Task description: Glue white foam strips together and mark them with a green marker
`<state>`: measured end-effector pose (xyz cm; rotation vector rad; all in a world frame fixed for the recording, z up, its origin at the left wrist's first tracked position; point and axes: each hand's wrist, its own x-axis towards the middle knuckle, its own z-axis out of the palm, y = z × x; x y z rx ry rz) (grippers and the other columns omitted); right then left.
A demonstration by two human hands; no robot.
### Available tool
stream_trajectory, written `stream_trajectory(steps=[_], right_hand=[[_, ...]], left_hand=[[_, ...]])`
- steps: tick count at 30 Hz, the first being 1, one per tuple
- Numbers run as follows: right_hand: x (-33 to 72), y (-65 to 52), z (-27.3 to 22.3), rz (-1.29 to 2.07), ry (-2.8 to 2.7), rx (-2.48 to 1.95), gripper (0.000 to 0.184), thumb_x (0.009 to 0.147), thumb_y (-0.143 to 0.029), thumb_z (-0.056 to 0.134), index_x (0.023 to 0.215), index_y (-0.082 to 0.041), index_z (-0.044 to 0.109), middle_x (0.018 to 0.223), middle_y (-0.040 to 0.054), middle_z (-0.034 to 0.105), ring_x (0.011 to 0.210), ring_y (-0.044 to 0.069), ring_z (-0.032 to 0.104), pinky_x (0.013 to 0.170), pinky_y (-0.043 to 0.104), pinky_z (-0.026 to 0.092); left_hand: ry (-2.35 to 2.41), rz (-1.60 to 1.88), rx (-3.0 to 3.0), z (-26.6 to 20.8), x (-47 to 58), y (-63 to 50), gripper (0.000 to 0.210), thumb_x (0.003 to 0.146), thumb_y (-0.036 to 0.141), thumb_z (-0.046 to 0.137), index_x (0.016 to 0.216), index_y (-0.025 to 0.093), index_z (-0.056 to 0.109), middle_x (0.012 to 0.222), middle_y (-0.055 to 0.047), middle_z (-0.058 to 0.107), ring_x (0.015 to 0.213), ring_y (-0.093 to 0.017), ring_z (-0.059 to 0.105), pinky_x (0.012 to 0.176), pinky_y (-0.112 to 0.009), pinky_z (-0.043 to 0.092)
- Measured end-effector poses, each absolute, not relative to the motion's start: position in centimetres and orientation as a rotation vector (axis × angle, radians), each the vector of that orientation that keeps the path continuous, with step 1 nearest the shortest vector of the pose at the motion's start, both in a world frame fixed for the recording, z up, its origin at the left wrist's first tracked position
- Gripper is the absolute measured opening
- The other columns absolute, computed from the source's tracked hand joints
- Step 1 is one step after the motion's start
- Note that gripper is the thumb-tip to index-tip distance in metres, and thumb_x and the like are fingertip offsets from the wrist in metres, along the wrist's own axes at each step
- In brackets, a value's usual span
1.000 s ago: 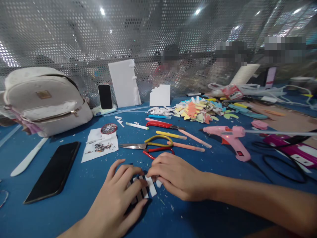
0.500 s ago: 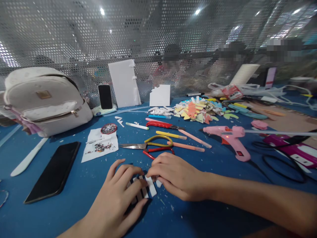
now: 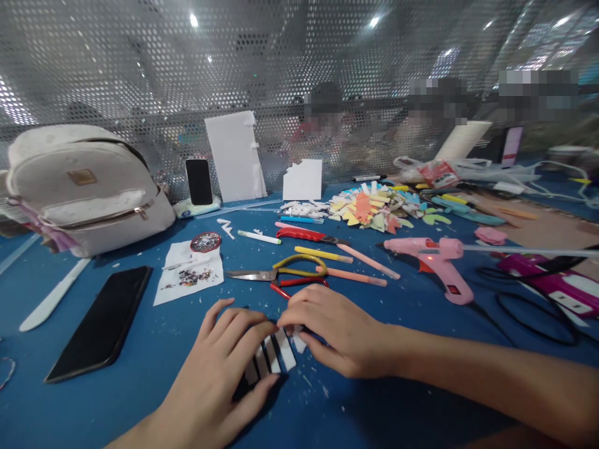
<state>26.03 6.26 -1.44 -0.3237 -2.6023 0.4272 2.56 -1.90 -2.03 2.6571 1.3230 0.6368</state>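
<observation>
A small flat piece with black and white stripes (image 3: 267, 357) lies on the blue table in front of me. My left hand (image 3: 229, 355) holds it down, its thumb at the near edge and its fingers curled at the far edge, covering the left end. At the far right corner of the piece, my right hand (image 3: 330, 333) is closed with thumb and fingers together; whatever is in the pinch is hidden. A loose white scrap (image 3: 298, 342) shows beneath the right fingers. Just beyond the hands lie scissors (image 3: 276, 274) with one yellow and one red handle.
Left are a phone (image 3: 100, 324), a white plastic knife (image 3: 53, 296) and a backpack (image 3: 88, 187). Red-handled pliers (image 3: 302, 234), markers and a paper scrap heap (image 3: 369, 206) lie ahead. A pink glue gun (image 3: 433, 255) with its cord and a purple power strip (image 3: 547, 280) are right.
My left index finger has slid off the stripes toward the far edge, so more of the striped piece shows. The right hand has barely shifted.
</observation>
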Motion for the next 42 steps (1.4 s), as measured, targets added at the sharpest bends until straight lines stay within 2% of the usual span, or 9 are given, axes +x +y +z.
stream_trajectory(steps=[3, 8, 12, 19, 28, 32, 36, 42], right_hand=[[26.0, 6.3, -1.5, 0.450, -2.594, -0.371, 0.027, 0.091, -0.015, 0.046, 0.117, -0.015, 0.051, 0.106, 0.0116, 0.062, 0.101, 0.023, 0.052, 0.090, 0.040, 0.042], [26.2, 6.6, -1.7, 0.484, -2.657, -0.450, 0.049, 0.082, -0.028, 0.063, 0.126, -0.013, 0.048, 0.112, 0.0126, 0.059, 0.102, 0.026, 0.050, 0.091, 0.042, 0.041], [26.3, 6.8, -1.6, 0.478, -2.695, -0.472, 0.056, 0.080, -0.034, 0.068, 0.127, -0.013, 0.048, 0.112, 0.0124, 0.058, 0.103, 0.026, 0.049, 0.093, 0.042, 0.039], [26.4, 6.8, -1.2, 0.516, -2.728, -0.487, 0.050, 0.082, -0.030, 0.067, 0.126, -0.014, 0.050, 0.108, 0.0103, 0.058, 0.101, 0.025, 0.049, 0.092, 0.041, 0.039], [26.4, 6.9, -1.4, 0.527, -2.722, -0.488, 0.048, 0.083, -0.029, 0.065, 0.126, -0.013, 0.051, 0.109, 0.0106, 0.059, 0.102, 0.024, 0.050, 0.093, 0.040, 0.040], [26.4, 6.7, -1.1, 0.479, -2.719, -0.397, 0.043, 0.086, -0.030, 0.061, 0.126, -0.014, 0.053, 0.114, 0.0118, 0.059, 0.108, 0.024, 0.049, 0.097, 0.040, 0.038], [26.4, 6.2, -1.1, 0.384, -2.742, -0.171, 0.032, 0.093, -0.036, 0.056, 0.121, -0.020, 0.062, 0.120, 0.0108, 0.058, 0.115, 0.024, 0.048, 0.101, 0.040, 0.036], [26.4, 6.2, -1.7, 0.292, -2.787, -0.024, 0.033, 0.095, -0.043, 0.056, 0.119, -0.023, 0.067, 0.121, 0.0102, 0.059, 0.118, 0.024, 0.048, 0.099, 0.038, 0.037]], left_hand=[[1.342, 0.616, 2.678, -2.1, 2.5, -1.8, 0.043, 0.091, 0.033, 0.058, 0.131, 0.024, 0.045, 0.123, -0.008, 0.061, 0.114, -0.026, 0.054, 0.110, -0.053, 0.027], [1.386, 0.608, 2.716, -2.1, 2.3, -1.8, 0.050, 0.088, 0.044, 0.062, 0.131, 0.025, 0.044, 0.122, -0.007, 0.062, 0.114, -0.027, 0.054, 0.109, -0.052, 0.026], [1.445, 0.550, 2.715, -2.3, 1.5, -1.9, 0.057, 0.086, 0.054, 0.062, 0.133, 0.026, 0.044, 0.124, -0.007, 0.061, 0.114, -0.029, 0.054, 0.107, -0.052, 0.028], [1.512, 0.517, 2.658, -3.1, 0.3, -1.6, 0.071, 0.075, 0.070, 0.066, 0.126, 0.024, 0.047, 0.122, -0.007, 0.058, 0.114, -0.031, 0.052, 0.105, -0.053, 0.032], [1.533, 0.484, 2.567, -2.7, 0.6, -1.9, 0.046, 0.082, 0.053, 0.069, 0.112, 0.026, 0.047, 0.118, -0.005, 0.056, 0.112, -0.029, 0.048, 0.099, -0.049, 0.036], [1.529, 0.476, 2.560, -2.6, 0.6, -1.7, 0.046, 0.083, 0.055, 0.067, 0.113, 0.027, 0.046, 0.119, -0.004, 0.055, 0.113, -0.029, 0.046, 0.100, -0.049, 0.034], [1.530, 0.481, 2.558, -2.7, 0.5, -1.6, 0.050, 0.082, 0.058, 0.067, 0.113, 0.026, 0.045, 0.118, -0.004, 0.054, 0.113, -0.029, 0.047, 0.099, -0.049, 0.033], [1.540, 0.504, 2.568, -2.8, 0.3, -1.6, 0.055, 0.077, 0.066, 0.067, 0.109, 0.025, 0.046, 0.119, -0.005, 0.053, 0.112, -0.030, 0.047, 0.098, -0.049, 0.033]])
